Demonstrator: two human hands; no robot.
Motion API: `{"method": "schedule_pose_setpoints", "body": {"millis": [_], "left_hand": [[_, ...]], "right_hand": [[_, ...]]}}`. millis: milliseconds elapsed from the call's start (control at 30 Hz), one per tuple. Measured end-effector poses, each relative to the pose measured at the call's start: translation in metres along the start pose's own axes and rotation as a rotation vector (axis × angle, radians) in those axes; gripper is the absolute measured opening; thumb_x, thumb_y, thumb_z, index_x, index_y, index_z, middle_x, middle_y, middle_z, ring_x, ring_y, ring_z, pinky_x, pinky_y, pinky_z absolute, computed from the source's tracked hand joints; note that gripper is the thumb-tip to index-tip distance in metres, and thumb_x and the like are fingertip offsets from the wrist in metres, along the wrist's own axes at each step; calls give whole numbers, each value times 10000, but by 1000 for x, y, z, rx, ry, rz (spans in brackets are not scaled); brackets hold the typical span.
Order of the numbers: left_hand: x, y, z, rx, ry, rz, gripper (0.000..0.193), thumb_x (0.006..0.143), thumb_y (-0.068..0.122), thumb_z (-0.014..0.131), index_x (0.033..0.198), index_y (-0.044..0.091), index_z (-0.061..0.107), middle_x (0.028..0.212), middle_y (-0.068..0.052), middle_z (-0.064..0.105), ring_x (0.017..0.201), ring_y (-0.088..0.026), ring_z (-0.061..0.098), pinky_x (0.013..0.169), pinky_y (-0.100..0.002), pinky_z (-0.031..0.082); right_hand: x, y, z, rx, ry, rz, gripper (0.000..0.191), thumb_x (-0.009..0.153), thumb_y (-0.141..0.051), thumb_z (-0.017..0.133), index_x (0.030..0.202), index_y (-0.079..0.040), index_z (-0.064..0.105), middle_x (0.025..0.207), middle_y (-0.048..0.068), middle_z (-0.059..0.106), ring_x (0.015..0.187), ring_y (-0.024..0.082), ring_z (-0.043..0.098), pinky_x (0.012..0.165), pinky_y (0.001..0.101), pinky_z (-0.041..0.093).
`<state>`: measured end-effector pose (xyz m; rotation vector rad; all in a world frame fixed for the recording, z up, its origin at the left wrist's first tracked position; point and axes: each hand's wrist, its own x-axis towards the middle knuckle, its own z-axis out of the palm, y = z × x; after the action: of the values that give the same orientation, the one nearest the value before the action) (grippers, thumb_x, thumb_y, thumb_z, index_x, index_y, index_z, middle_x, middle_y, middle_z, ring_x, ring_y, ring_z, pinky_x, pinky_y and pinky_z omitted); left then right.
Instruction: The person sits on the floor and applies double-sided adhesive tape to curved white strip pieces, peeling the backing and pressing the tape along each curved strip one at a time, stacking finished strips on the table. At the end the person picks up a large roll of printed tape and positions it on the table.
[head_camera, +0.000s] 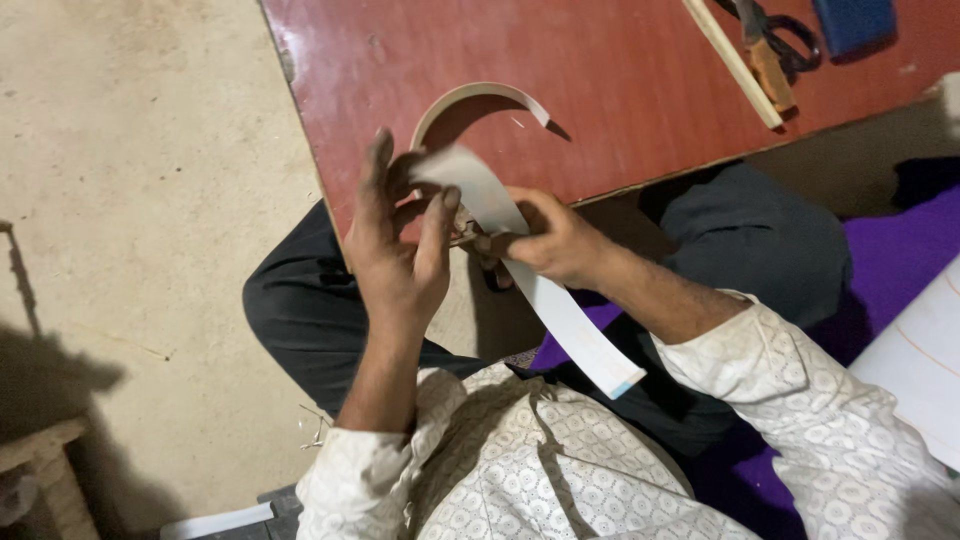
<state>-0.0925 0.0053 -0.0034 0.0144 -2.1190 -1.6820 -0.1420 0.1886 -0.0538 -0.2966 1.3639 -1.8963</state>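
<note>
Head view showed a person seated cross-legged on a pale concrete floor (150, 200), working a long, flat, whitish strip of thin flexible material (560, 310) in front of a low reddish-brown wooden board (620, 80). The left hand (400, 250) had its fingers spread and partly curled, pinching the strip's upper end near the board's edge between thumb and fingertips. The right hand (555, 240) was clenched around the strip's middle, and a small tool seemed to sit in that grip, though I could not tell what it was. The strip ran diagonally from the left hand down past the right wrist to a free end with a bluish tip above the lap. A second curved whitish strip (480, 100) lay arched on the board, apart from both hands. Further back lay a thin pale wooden stick (735, 65), a wooden-handled tool beside dark-handled scissors (775, 50) and a blue rectangular object (850, 22). Judged from this, keeping the strip taut between the hands and steadying it close to the working point would have served best.
</note>
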Motion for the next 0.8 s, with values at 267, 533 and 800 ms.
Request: {"method": "schedule_pose_setpoints", "body": {"millis": [267,533,800], "left_hand": [[1,-23,3,-326,-61,-186,368,1058,-49,638,1424,-16,612,1037,-61,698,869,-74,686,754,-235,592],[-19,-26,9,-394,-189,-399,283,1005,-41,642,1286,-27,663,935,-38,720,774,-44,639,636,-193,520],[-15,-20,1,-216,-244,-79,209,912,-103,613,1079,-22,709,938,-61,712,836,-94,691,756,-231,579]], "right_hand": [[-7,-7,4,-359,35,-198,421,994,-149,722,1342,13,548,1165,41,693,1064,95,657,896,280,568],[-15,-20,-7,-312,151,-194,201,1031,-77,643,1216,-9,681,960,-2,698,804,29,617,680,205,518],[-17,-12,-11,-62,47,-230,216,1037,-80,676,1241,-13,701,1025,15,728,863,56,647,717,213,534]]}}
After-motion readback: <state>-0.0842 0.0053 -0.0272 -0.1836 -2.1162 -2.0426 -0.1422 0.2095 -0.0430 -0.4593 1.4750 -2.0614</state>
